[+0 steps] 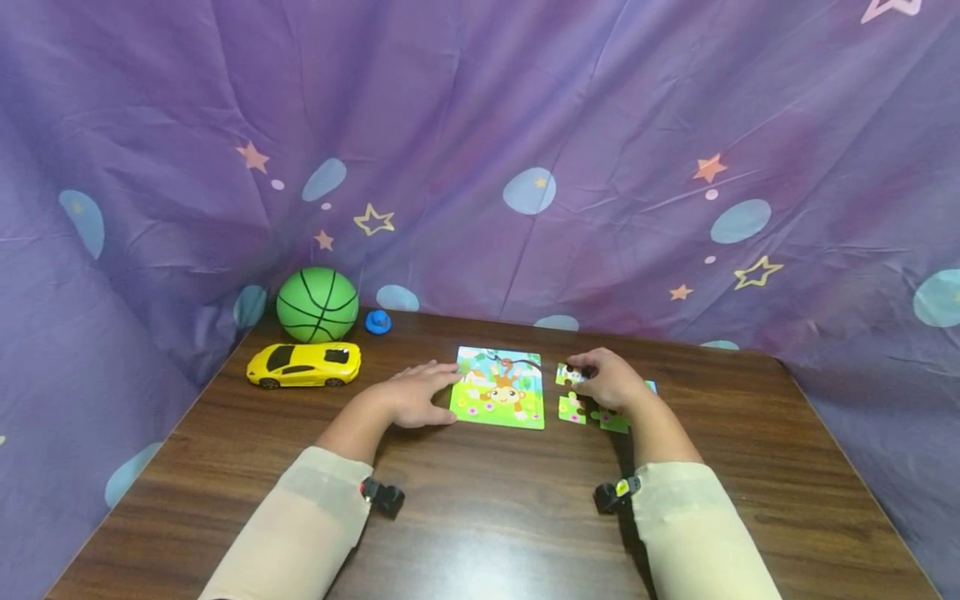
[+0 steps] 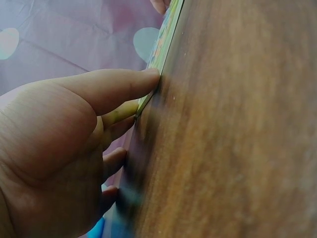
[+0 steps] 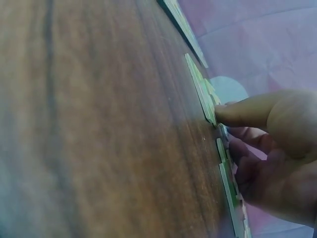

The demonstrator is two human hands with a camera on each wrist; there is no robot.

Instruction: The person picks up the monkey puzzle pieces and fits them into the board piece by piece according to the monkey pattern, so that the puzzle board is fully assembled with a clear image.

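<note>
A square puzzle board (image 1: 480, 410) with a monkey picture lies flat on the table. At its left side rests my left hand (image 1: 416, 397), fingers and thumb extended, the thumb tip against the board's edge in the left wrist view. To the right of the board, my right hand (image 1: 613, 382) reaches over several loose jigsaw pieces. Its thumb and index finger pinch a jigsaw piece (image 1: 564, 375) with a light, patterned face. Just below lies a green jigsaw piece with flowers (image 1: 571, 410). Another green piece (image 1: 614, 423) shows beneath the hand, which partly hides the rest.
At the back left stand a green basketball (image 1: 318, 305), a small blue rubber duck (image 1: 378, 322) and a yellow toy car (image 1: 303, 365). A purple curtain (image 1: 465, 125) hangs behind the brown wooden table (image 1: 480, 508).
</note>
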